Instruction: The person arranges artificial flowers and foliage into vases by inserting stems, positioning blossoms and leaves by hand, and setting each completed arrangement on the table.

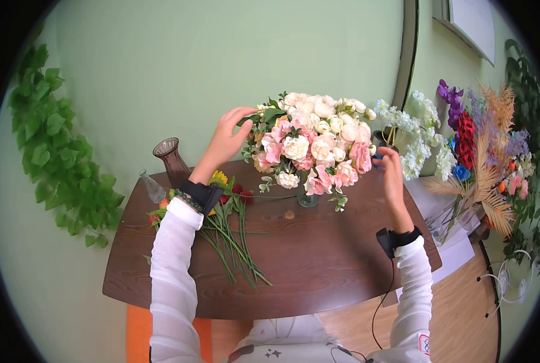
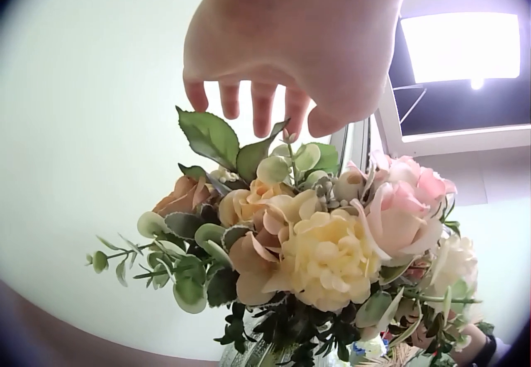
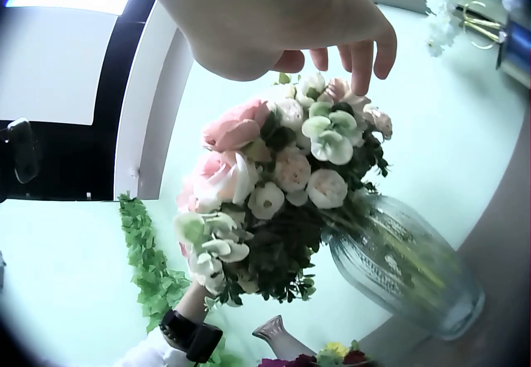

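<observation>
A full bouquet of pink, cream and white flowers (image 1: 318, 139) stands in a ribbed clear glass vase (image 3: 406, 267), its stems visible through the glass. At the bouquet's upper left my left hand (image 1: 226, 136) reaches in with spread, extended fingers, right at some green leaves (image 2: 209, 139). On the opposite side my right hand (image 1: 392, 175) has loosely bent fingers beside the outer blooms. From the right wrist view, these fingertips (image 3: 362, 72) hang close over the pale flowers at the bouquet's edge. Neither hand shows anything gripped in it.
Loose green-stemmed flowers (image 1: 233, 236) lie on the dark wooden table (image 1: 318, 260), left of the vase. Behind them are a brown glass vase (image 1: 172, 158) and a small clear bottle (image 1: 153, 186). White blossoms (image 1: 424, 139) and colourful dried-looking stems (image 1: 484, 175) stand at the right.
</observation>
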Demonstrator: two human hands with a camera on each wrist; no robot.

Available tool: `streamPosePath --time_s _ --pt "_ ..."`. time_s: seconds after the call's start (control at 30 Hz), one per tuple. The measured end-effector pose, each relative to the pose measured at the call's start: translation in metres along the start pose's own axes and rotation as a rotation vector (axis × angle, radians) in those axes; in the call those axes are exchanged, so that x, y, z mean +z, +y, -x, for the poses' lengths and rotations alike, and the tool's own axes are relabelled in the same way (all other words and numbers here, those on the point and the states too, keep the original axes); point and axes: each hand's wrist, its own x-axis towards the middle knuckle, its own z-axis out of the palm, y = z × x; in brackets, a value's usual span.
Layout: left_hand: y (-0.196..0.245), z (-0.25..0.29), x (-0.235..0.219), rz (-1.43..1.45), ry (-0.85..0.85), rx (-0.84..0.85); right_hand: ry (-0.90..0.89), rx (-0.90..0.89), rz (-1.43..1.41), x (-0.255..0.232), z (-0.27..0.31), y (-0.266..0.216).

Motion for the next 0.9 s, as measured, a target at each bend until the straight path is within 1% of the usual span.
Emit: streamPosePath --time_s 0.07,0.1,0.17,0.2,0.27,0.3,0.37,0.4,0.47,0.5,0.57,0.6,0.67,0.7,0.73,0.77,0.8,0.87,0.9 --pt "0.002 -0.002 0.004 -0.13 -0.01 0.13 -0.032 0.001 0.047 0.004 0.007 0.019" --pt "0.003 -0.004 0.007 -0.128 -0.01 0.13 -0.048 0.018 0.079 0.008 0.011 0.025" --pt "0.003 -0.006 0.01 -0.169 -0.015 0.141 -0.091 0.152 0.072 0.018 0.017 0.037" --pt "0.0 -0.007 0.011 -0.169 -0.018 0.137 -0.107 0.158 0.079 0.024 0.021 0.041" --pt "-0.005 -0.007 0.015 -0.008 -0.067 0.01 -0.141 0.188 0.086 0.036 0.028 0.049" --pt "-0.005 -0.005 0.016 -0.008 -0.071 0.009 -0.178 0.101 0.029 0.044 0.03 0.053" --pt "-0.004 -0.002 0.019 0.195 -0.052 -0.13 -0.28 0.181 0.041 0.051 0.035 0.058" --pt "-0.004 0.0 0.02 0.193 -0.054 -0.13 -0.279 0.182 0.038 0.056 0.036 0.061" --pt "-0.006 0.003 0.022 0.155 -0.03 -0.148 -0.372 0.125 0.074 0.067 0.036 0.075" --pt "-0.008 0.005 0.024 0.153 -0.03 -0.148 -0.372 0.124 0.072 0.073 0.036 0.082" --pt "-0.012 0.007 0.026 0.233 0.003 -0.11 -0.36 -0.135 -0.036 0.086 0.036 0.095" --pt "-0.008 0.008 0.026 0.23 0.003 -0.109 -0.359 -0.136 -0.038 0.091 0.032 0.1" --pt "0.003 0.013 0.028 0.195 0.124 -0.137 -0.258 -0.446 0.422 0.1 0.023 0.113" --pt "0.004 0.017 0.029 0.194 0.124 -0.136 -0.256 -0.447 0.421 0.106 0.019 0.137" --pt "0.002 0.021 0.031 0.103 0.194 -0.156 -0.237 -0.47 0.519 0.111 0.014 0.171" --pt "0.0 0.025 0.035 0.012 0.263 -0.177 -0.217 -0.493 0.616 0.114 0.012 0.189" --pt "-0.002 0.03 0.039 0.01 0.263 -0.175 -0.216 -0.493 0.615 0.114 0.013 0.184" --pt "-0.007 0.042 0.046 0.181 0.392 -0.306 -0.192 -0.427 0.662 0.121 0.016 0.174" --pt "-0.006 0.049 0.046 0.178 0.393 -0.304 -0.18 -0.396 0.683 0.126 0.018 0.166"
